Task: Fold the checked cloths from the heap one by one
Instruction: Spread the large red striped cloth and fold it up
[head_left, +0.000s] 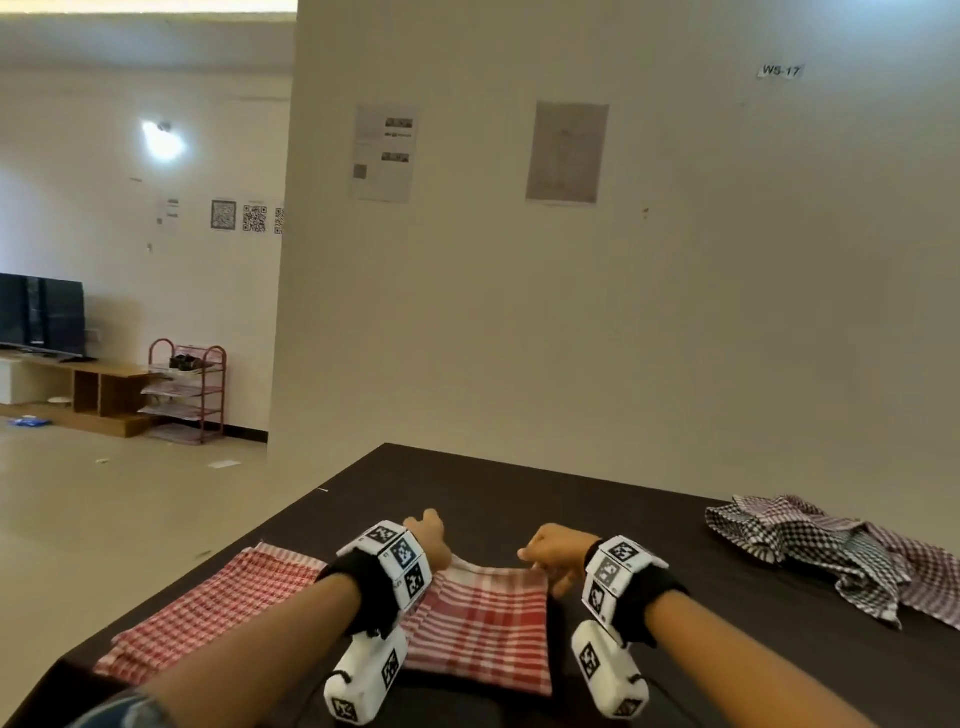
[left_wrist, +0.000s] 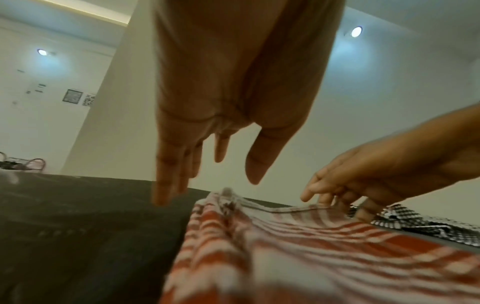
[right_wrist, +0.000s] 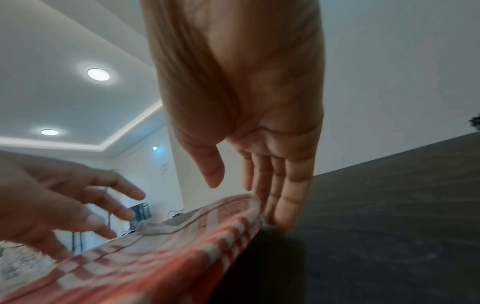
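The red checked cloth (head_left: 480, 626) lies flat on the dark table (head_left: 571, 499) at 6 o'clock in the head view, its near edge close to the table's near side. The left hand (head_left: 428, 538) sits at the cloth's far left corner, the right hand (head_left: 556, 553) at its far right corner.

Left hand: fingers (left_wrist: 166, 181) extended and relaxed, tips pointing down at the table just beside the cloth's raised corner; nothing is gripped. Right hand: fingers (right_wrist: 280, 197) straight, tips resting against the cloth's far right edge, thumb apart; contact appears light, though blur limits certainty.

A folded red checked cloth (head_left: 218, 603) lies at 8 o'clock, reaching close to the table's left edge. The heap (head_left: 841, 551) of black and maroon checked cloths lies at 3 o'clock, running out of frame on the right. Bare tabletop extends from 11 to 1 o'clock up to the wall (head_left: 519, 312), and between the centre cloth and the heap.
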